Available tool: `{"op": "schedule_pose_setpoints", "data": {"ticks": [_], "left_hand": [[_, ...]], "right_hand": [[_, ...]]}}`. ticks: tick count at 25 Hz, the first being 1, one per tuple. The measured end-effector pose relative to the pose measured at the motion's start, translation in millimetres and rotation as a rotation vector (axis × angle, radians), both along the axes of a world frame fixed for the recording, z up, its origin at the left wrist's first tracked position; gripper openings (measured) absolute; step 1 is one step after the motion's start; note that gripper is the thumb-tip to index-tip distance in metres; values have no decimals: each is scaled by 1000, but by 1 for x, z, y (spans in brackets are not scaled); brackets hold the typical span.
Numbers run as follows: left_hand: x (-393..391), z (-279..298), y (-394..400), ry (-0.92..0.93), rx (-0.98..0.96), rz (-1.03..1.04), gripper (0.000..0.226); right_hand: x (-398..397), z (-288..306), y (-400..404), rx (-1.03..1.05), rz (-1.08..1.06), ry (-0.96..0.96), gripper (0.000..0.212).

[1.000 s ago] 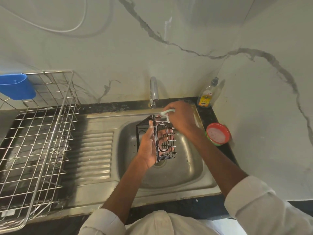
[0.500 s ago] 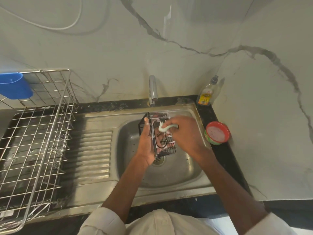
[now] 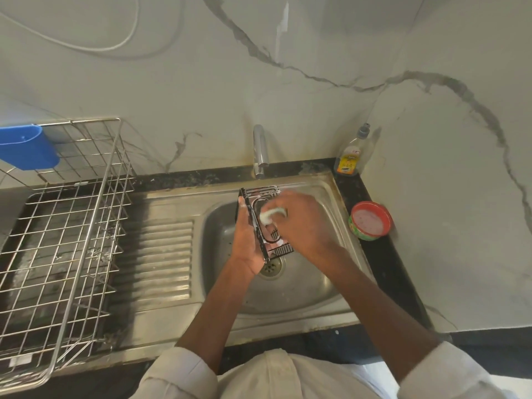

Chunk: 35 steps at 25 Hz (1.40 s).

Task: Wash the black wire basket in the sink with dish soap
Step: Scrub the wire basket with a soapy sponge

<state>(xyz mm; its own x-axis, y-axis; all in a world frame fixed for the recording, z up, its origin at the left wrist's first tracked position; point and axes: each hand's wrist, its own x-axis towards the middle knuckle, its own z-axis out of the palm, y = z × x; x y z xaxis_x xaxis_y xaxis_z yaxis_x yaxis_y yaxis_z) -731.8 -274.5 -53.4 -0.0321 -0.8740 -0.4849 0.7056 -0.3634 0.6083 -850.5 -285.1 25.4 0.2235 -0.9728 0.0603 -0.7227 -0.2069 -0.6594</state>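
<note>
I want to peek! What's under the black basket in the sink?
Below the black wire basket you can see the sink's drain. The hands hide part of the bowl.

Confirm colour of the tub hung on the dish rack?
Blue tub, clipped on the steel dish rack; clearest at the head view's left edge.

Soft, even indoor light, moderately dim, greenish-grey cast. Strong wide-angle distortion: grey-veined marble wall (image 3: 288,90) and chrome wire dish rack (image 3: 66,240) bow at edges. Motion blur on right hand (image 3: 299,223) and small white scrubber (image 3: 270,216); left hand (image 3: 247,243) sharper. Mild glare on ribbed stainless steel drainboard (image 3: 161,254). Soft shadow beside clear dish soap bottle (image 3: 352,156) on wall. Overall compression softness.
</note>
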Motion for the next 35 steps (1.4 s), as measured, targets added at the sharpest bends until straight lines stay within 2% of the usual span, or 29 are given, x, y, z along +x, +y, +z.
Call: {"op": "schedule_pose_setpoints", "data": {"ticks": [2, 4, 6, 8, 10, 12, 14, 17, 19, 21, 23, 24, 28, 31, 32, 33, 35], "left_hand": [[3, -1, 1, 12, 0, -12, 78], [-1, 1, 4, -35, -1, -18, 69], [-7, 5, 6, -79, 9, -25, 58], [-6, 5, 5, -100, 14, -8, 47], [2, 5, 1, -54, 6, 40, 51], [14, 5, -2, 50, -3, 90, 63], [21, 5, -3, 85, -5, 121, 69], [18, 8, -6, 52, 2, 209, 63], [18, 8, -8, 53, 16, 283, 59], [20, 3, -11, 67, 79, 326, 61], [19, -3, -12, 54, 104, 303, 66], [16, -4, -12, 54, 106, 296, 66], [12, -8, -16, 99, 108, 341, 62], [8, -4, -14, 34, 82, 264, 69], [6, -2, -12, 45, 83, 246, 69], [3, 0, -12, 59, 86, 236, 69], [3, -1, -10, 93, 76, 238, 77]], "right_hand": [[-5, 0, 2, 37, 43, 117, 25], [2, 0, -7, -10, -140, 88, 23], [20, 5, -12, -23, -261, -162, 22], [33, 8, -5, -9, -182, -336, 21], [30, 5, 12, 57, -34, -264, 21], [13, -6, 22, 155, 59, -42, 23], [-4, -16, 21, 177, -12, 106, 22], [0, -18, 25, 65, -204, -105, 19], [10, -17, 32, 1, -146, -231, 18], [10, -21, 35, -83, -145, -274, 18], [5, -28, 30, -150, -313, -320, 17], [3, -30, 30, -150, -345, -334, 17], [4, -30, 49, -117, -67, -380, 22], [0, -22, 41, 7, -198, -646, 33], [3, -20, 40, 62, -196, -631, 34], [7, -20, 41, 92, -167, -526, 34], [2, -28, 42, 65, -145, -207, 31]]}}
